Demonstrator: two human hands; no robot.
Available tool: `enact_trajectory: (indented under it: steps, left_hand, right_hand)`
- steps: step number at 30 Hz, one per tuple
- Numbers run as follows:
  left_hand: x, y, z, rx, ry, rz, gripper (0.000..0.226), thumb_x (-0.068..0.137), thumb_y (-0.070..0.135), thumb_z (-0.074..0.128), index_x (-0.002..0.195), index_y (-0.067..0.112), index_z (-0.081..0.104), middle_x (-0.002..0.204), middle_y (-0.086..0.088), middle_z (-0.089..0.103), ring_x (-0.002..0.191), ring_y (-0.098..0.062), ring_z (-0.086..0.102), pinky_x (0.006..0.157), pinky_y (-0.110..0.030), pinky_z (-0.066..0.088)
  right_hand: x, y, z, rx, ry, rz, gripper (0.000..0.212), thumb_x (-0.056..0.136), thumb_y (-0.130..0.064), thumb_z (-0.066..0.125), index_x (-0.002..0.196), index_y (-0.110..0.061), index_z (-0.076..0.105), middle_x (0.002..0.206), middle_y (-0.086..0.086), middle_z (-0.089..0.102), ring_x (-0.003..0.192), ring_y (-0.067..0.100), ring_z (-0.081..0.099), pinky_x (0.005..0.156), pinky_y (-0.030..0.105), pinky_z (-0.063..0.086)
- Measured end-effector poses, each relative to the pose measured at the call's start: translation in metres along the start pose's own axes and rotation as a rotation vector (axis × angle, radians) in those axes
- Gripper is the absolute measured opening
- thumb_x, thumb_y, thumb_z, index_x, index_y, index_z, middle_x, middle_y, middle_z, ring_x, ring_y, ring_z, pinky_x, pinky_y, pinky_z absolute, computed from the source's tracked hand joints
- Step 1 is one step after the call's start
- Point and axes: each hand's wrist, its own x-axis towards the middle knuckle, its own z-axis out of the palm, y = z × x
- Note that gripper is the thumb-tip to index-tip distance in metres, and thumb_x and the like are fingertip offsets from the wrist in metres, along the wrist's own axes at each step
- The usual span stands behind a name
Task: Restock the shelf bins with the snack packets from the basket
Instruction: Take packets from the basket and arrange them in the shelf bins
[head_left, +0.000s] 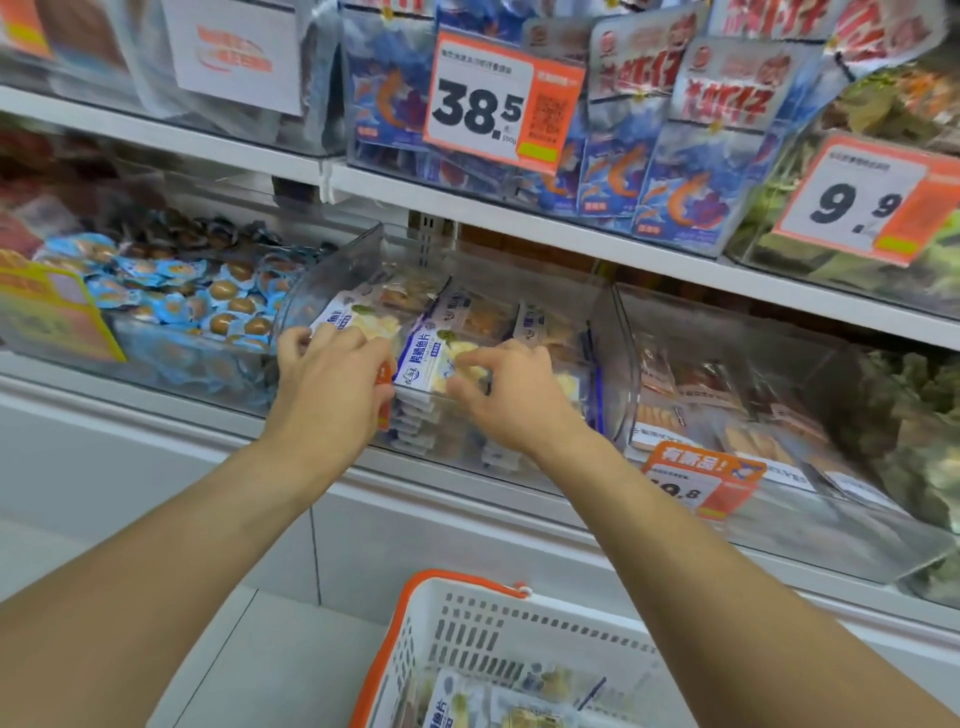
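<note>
Basket sits nearest, below and behind both hands, with more snack packets lying in it. Ahead, the left hand and right hand reach into the clear shelf bin. Both grasp the front white-and-blue packet by its sides, the left on its left edge, the right pinching its right. It stands upright, long axis vertical, squarely between them, so neither is nearer.
</note>
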Motion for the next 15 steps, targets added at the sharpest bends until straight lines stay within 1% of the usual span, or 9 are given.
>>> enact_trajectory:
  steps: [3, 5, 7, 8, 10, 11, 12, 13, 15]
  left_hand:
    - [0.000, 0.001, -0.001, -0.001, -0.002, -0.004, 0.012, 0.083, 0.025, 0.075, 0.090, 0.022, 0.066, 0.090, 0.001, 0.061, 0.098, -0.026, 0.050, 0.095, -0.042, 0.023]
    - [-0.001, 0.002, -0.002, 0.006, -0.012, -0.002, 0.012, 0.085, 0.026, 0.074, 0.093, 0.021, 0.066, 0.094, 0.000, 0.062, 0.100, -0.027, 0.049, 0.096, -0.043, 0.023]
    - [-0.004, 0.002, -0.002, 0.015, 0.007, 0.004, 0.016, 0.084, 0.025, 0.074, 0.097, 0.020, 0.066, 0.098, -0.002, 0.062, 0.104, -0.027, 0.048, 0.098, -0.043, 0.024]
    - [-0.005, 0.004, -0.004, -0.007, 0.052, 0.020, 0.018, 0.084, 0.024, 0.073, 0.099, 0.018, 0.065, 0.101, -0.003, 0.062, 0.106, -0.028, 0.047, 0.099, -0.044, 0.024]
    - [-0.010, 0.015, -0.013, -0.142, 0.239, 0.093, 0.017, 0.084, 0.017, 0.068, 0.100, 0.014, 0.064, 0.101, -0.004, 0.059, 0.106, -0.027, 0.047, 0.097, -0.042, 0.027]
    - [-0.013, 0.024, -0.018, -0.225, 0.338, 0.153, 0.014, 0.084, 0.013, 0.065, 0.098, 0.011, 0.063, 0.098, -0.004, 0.059, 0.102, -0.026, 0.048, 0.093, -0.039, 0.029]
    - [-0.019, 0.035, -0.019, -0.302, 0.383, 0.224, 0.011, 0.085, 0.008, 0.062, 0.095, 0.009, 0.062, 0.094, -0.004, 0.059, 0.096, -0.025, 0.049, 0.088, -0.036, 0.031]
    - [-0.027, 0.046, -0.015, -0.380, 0.357, 0.290, 0.009, 0.085, 0.004, 0.060, 0.094, 0.007, 0.061, 0.091, -0.005, 0.059, 0.090, -0.024, 0.050, 0.083, -0.033, 0.034]
    - [-0.051, 0.071, 0.003, -0.501, 0.134, 0.353, 0.010, 0.088, 0.002, 0.057, 0.096, 0.007, 0.060, 0.091, -0.005, 0.058, 0.083, -0.021, 0.051, 0.074, -0.032, 0.041]
  right_hand:
    - [-0.003, 0.002, 0.000, -0.043, 0.003, -0.060, 0.037, 0.102, -0.040, 0.048, 0.130, -0.022, 0.064, 0.122, 0.010, 0.058, 0.117, 0.027, 0.041, 0.103, 0.037, 0.028]
    - [-0.013, 0.006, 0.000, -0.007, 0.128, -0.096, 0.036, 0.100, -0.039, 0.052, 0.130, -0.023, 0.062, 0.118, 0.004, 0.052, 0.114, 0.025, 0.040, 0.102, 0.038, 0.037]
    - [-0.030, 0.011, 0.002, 0.096, 0.320, -0.156, 0.026, 0.098, -0.029, 0.058, 0.120, -0.018, 0.065, 0.109, 0.001, 0.051, 0.109, 0.020, 0.044, 0.092, 0.029, 0.039]
    - [-0.040, 0.015, 0.004, 0.144, 0.414, -0.205, 0.019, 0.096, -0.021, 0.060, 0.113, -0.014, 0.066, 0.104, 0.001, 0.052, 0.104, 0.019, 0.047, 0.086, 0.026, 0.039]
    - [-0.066, 0.026, 0.012, 0.211, 0.552, -0.288, 0.008, 0.093, -0.009, 0.061, 0.100, -0.008, 0.064, 0.096, 0.004, 0.054, 0.093, 0.019, 0.051, 0.079, 0.025, 0.040]
    - [-0.081, 0.034, 0.019, 0.239, 0.574, -0.306, 0.006, 0.091, -0.005, 0.061, 0.097, -0.006, 0.063, 0.093, 0.003, 0.054, 0.088, 0.015, 0.049, 0.077, 0.022, 0.040]
    - [-0.097, 0.044, 0.030, 0.264, 0.569, -0.297, 0.007, 0.090, -0.002, 0.061, 0.095, -0.006, 0.063, 0.091, 0.000, 0.053, 0.085, 0.009, 0.046, 0.076, 0.017, 0.038]
    - [-0.115, 0.055, 0.043, 0.281, 0.544, -0.259, 0.008, 0.090, -0.001, 0.060, 0.095, -0.006, 0.062, 0.090, -0.004, 0.050, 0.082, 0.004, 0.042, 0.075, 0.012, 0.035]
    - [-0.152, 0.079, 0.077, 0.313, 0.442, -0.122, 0.010, 0.089, -0.002, 0.060, 0.097, -0.009, 0.062, 0.089, -0.009, 0.047, 0.077, -0.003, 0.039, 0.072, 0.008, 0.033]
